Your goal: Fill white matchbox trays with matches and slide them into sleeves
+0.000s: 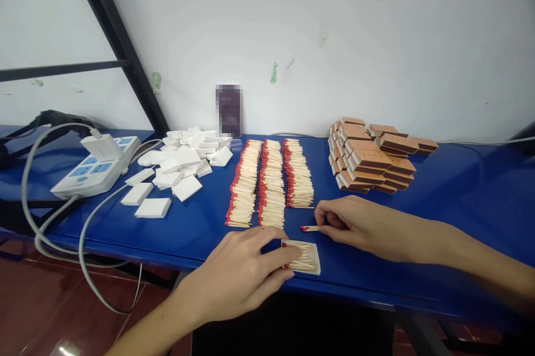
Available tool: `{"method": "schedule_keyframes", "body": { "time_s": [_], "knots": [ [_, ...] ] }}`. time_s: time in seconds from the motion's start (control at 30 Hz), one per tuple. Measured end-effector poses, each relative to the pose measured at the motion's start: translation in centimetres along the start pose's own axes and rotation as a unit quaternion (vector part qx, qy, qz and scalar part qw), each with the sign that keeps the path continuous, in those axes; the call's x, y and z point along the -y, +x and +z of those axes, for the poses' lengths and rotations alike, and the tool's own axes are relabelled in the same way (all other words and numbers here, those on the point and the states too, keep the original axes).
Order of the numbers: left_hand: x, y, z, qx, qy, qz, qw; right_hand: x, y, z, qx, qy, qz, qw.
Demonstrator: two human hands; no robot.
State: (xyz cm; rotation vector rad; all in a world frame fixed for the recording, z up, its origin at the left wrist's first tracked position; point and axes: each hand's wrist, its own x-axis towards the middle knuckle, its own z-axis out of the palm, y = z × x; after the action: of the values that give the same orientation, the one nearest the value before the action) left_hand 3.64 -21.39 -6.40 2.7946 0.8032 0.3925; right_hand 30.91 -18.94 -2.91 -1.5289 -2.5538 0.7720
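- Matchsticks [307, 228], just a few, are pinched between the thumb and forefinger of my right hand [351, 222], red heads pointing left; from my end I can't count them.
- My left hand [244, 267] grips the small white tray [316, 262] near the table's front edge, with one finger lying over the matches inside [307, 260].
- The tray sits just left of my right hand, its red heads also facing left.
- Beyond the tray I see three match rows on the blue table [468, 194]: left row [243, 183], middle row [271, 183] and right row [299, 175]. The right row stops farther from me than the others.
- Brown matchboxes [368, 161] are stacked beyond my right hand.
- White box-like pieces [184, 161] lie heaped left of the rows.
- Farther left I make out a power strip [86, 175] with a white charger [102, 147] plugged in.
- Against the wall [376, 38], a dark object [229, 111] is pixelated; I cannot tell what it is.
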Motion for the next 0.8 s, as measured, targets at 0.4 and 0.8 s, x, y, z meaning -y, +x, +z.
{"method": "schedule_keyframes", "body": {
  "time_s": [0.4, 0.8],
  "knots": [
    [-0.2, 0.0, 0.0, -0.001, 0.004, 0.005, 1.000, 0.0, -0.4, -0.3, -0.027, 0.018, -0.001, 0.999],
    [-0.1, 0.1, -0.1, -0.037, -0.062, -0.046, 0.996, 4.0, -0.7, 0.9, 0.008, 0.027, -0.042, 0.999]
  ]
}}
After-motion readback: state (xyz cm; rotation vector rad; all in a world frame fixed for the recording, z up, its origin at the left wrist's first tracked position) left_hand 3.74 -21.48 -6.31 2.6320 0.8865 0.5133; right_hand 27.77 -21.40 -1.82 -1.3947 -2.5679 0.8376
